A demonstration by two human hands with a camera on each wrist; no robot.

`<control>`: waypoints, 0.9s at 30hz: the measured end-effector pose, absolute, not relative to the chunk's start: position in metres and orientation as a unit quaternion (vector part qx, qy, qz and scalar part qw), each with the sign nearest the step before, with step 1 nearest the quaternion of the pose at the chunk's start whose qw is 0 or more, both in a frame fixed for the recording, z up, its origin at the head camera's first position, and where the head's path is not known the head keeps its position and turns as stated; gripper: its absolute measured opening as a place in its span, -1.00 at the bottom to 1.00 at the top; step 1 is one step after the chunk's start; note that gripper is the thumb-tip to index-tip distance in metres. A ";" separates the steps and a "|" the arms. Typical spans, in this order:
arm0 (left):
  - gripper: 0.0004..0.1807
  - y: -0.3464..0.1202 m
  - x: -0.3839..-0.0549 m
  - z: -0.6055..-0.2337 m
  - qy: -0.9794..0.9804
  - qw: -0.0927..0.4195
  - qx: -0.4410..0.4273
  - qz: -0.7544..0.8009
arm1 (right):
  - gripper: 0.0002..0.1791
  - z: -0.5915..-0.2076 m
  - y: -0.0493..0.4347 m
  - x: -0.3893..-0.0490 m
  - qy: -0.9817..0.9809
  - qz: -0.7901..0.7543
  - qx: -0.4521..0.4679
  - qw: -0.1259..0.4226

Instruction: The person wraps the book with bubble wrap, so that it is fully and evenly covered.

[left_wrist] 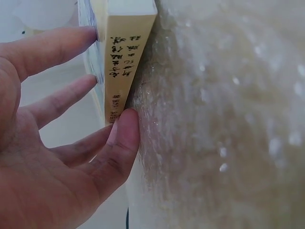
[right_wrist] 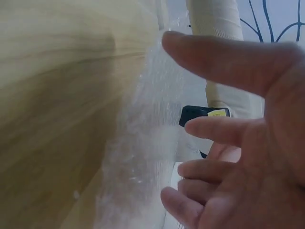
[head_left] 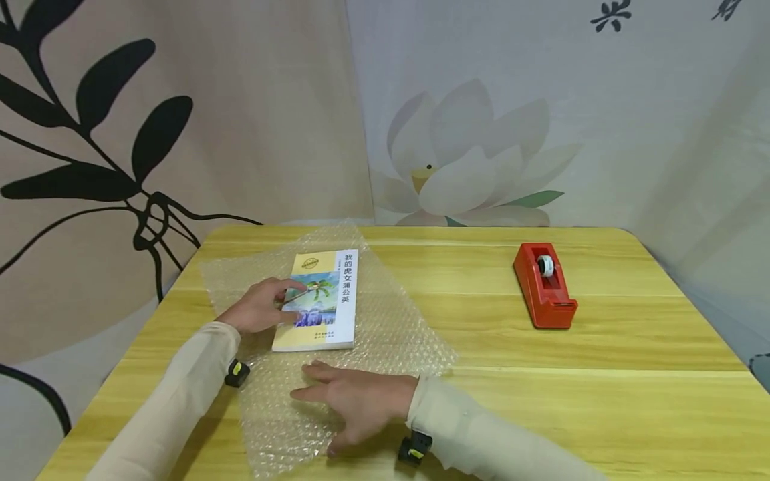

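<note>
A paperback book (head_left: 325, 320) with a palm-tree picture lies face up on a sheet of clear bubble wrap (head_left: 397, 334). My left hand (head_left: 260, 308) holds the book by its left side. In the left wrist view, two fingertips touch the cover while the thumb is at the lower edge of the book's printed yellowish side (left_wrist: 127, 57), close to the wrap. My right hand (head_left: 361, 403) hovers over the near part of the wrap with its fingers spread and nothing held. The right wrist view shows its palm and the wrap (right_wrist: 143, 138) beyond the fingers.
A red tape dispenser (head_left: 546, 287) holding a small roll stands on the right side of the wooden table (head_left: 631, 334). The wrap's near corner lies toward the table's front. Behind the table hangs a printed cloth (head_left: 271, 100).
</note>
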State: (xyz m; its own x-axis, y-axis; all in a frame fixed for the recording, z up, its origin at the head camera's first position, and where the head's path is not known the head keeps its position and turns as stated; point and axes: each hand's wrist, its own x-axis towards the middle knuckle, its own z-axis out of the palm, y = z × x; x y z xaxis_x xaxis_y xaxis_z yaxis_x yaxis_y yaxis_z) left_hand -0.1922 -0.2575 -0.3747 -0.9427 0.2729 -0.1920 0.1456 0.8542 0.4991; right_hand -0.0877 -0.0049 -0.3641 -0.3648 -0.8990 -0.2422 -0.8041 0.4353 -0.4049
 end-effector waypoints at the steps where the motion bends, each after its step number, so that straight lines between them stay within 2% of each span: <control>1: -0.41 -0.258 -0.192 -0.375 0.954 0.129 0.110 0.247 | 0.02 -0.365 -0.005 -0.087 0.819 -0.105 -0.522 0.215; 4: -0.41 -0.259 -0.191 -0.375 0.953 0.129 0.110 0.251 | 0.06 -0.366 -0.005 -0.084 0.817 -0.066 -0.538 0.198; 10: -0.40 -0.258 -0.191 -0.375 0.951 0.131 0.110 0.257 | 0.07 -0.366 -0.003 -0.081 0.816 0.019 -0.539 0.208; 16: -0.38 -0.259 -0.189 -0.374 0.945 0.138 0.111 0.273 | 0.05 -0.369 -0.005 -0.079 0.830 0.022 -0.516 0.210; 23: -0.29 -0.264 -0.183 -0.370 0.928 0.170 0.123 0.307 | 0.17 -0.367 -0.006 -0.079 0.837 0.017 -0.494 0.232; 25: -0.29 -0.266 -0.181 -0.369 0.924 0.169 0.135 0.314 | 0.09 -0.366 -0.006 -0.079 0.837 0.018 -0.498 0.228; 27: -0.32 -0.267 -0.179 -0.368 0.922 0.166 0.150 0.316 | -0.08 -0.365 -0.005 -0.079 0.836 0.019 -0.508 0.207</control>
State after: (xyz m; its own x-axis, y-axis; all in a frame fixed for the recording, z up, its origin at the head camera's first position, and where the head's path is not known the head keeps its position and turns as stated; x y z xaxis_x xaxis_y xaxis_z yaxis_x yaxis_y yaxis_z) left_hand -0.1791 -0.2673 -0.3682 -0.8997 0.3819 -0.2115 0.1721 0.7555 0.6322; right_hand -0.0790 -0.0045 -0.3650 -0.3981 -0.8416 -0.3649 -0.8574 0.4828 -0.1781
